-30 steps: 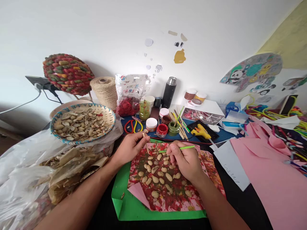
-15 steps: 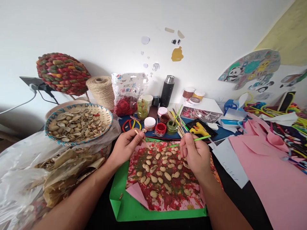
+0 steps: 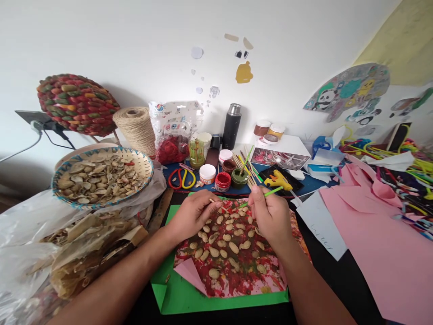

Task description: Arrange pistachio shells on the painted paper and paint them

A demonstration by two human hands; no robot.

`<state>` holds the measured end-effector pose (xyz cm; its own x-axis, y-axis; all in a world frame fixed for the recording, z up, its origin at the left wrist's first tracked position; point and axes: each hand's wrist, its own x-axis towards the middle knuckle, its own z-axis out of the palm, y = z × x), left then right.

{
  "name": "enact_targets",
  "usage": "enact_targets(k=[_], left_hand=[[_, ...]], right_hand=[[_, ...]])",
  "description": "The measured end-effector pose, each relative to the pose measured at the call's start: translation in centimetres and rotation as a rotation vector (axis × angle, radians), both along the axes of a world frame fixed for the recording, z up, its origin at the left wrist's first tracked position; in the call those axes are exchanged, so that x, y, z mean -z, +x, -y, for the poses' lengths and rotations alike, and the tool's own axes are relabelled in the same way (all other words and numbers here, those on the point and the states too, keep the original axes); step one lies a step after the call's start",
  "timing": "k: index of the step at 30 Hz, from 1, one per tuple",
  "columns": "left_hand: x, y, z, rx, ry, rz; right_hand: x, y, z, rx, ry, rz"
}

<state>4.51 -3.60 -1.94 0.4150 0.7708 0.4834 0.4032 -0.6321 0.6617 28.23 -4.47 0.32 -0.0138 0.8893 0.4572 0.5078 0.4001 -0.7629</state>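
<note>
My left hand (image 3: 195, 215) is closed on a thin wooden stick (image 3: 218, 204), whose far end points right over the upper part of the paint-smeared pink paper (image 3: 237, 283). My right hand (image 3: 270, 216) pinches a slim green paintbrush (image 3: 273, 191); its lower end points left, close to the stick's end. Several unshelled peanuts (image 3: 233, 247) lie scattered on the paper below both hands. Under the paper is a green sheet (image 3: 182, 303). Behind my hands stand open jars of red paint (image 3: 223, 181) and green paint (image 3: 240, 178).
At left, a woven basket (image 3: 149, 174) of peanut shells rests above plastic bags (image 3: 23, 253). Scissors (image 3: 182, 179), a white-lidded jar (image 3: 207, 174), a yellow glue gun (image 3: 278, 180) and a black flask (image 3: 232, 128) line the back. Pink paper sheets (image 3: 375, 243) cover the right side.
My left hand has moved right and slightly down with the stick, bringing it near the brush. The right hand first shifted right, uncovering more peanuts, then came slightly back. The view has turned.
</note>
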Motion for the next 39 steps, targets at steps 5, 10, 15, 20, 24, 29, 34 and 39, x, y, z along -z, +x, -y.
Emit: enact_targets(k=[5,10,15,20,24,29,34,39], left_hand=[[-0.08,-0.08,0.04,0.0,0.012,-0.026],[-0.2,-0.06,0.05,0.0,0.017,-0.02],[-0.22,-0.03,0.06,0.002,0.009,-0.011],[-0.29,-0.05,0.05,-0.009,-0.016,-0.021],[-0.38,-0.08,0.07,-0.014,-0.026,-0.024],[-0.42,-0.05,0.08,-0.018,-0.029,-0.012],[-0.31,-0.06,0.02,-0.024,-0.041,-0.004],[-0.26,-0.03,0.03,-0.033,-0.059,-0.007]], right_hand=[[-0.09,-0.03,-0.04,0.024,0.007,-0.02],[-0.14,-0.1,-0.04,-0.017,-0.018,0.022],[-0.19,0.02,-0.07,0.042,-0.029,0.017],[-0.23,-0.07,-0.06,0.011,-0.028,0.073],[-0.44,0.02,-0.13,0.035,-0.016,0.079],[-0.62,0.11,0.01,0.023,0.0,0.069],[-0.29,-0.01,0.21,-0.035,-0.031,0.013],[-0.22,0.0,0.14,-0.028,-0.017,0.023]])
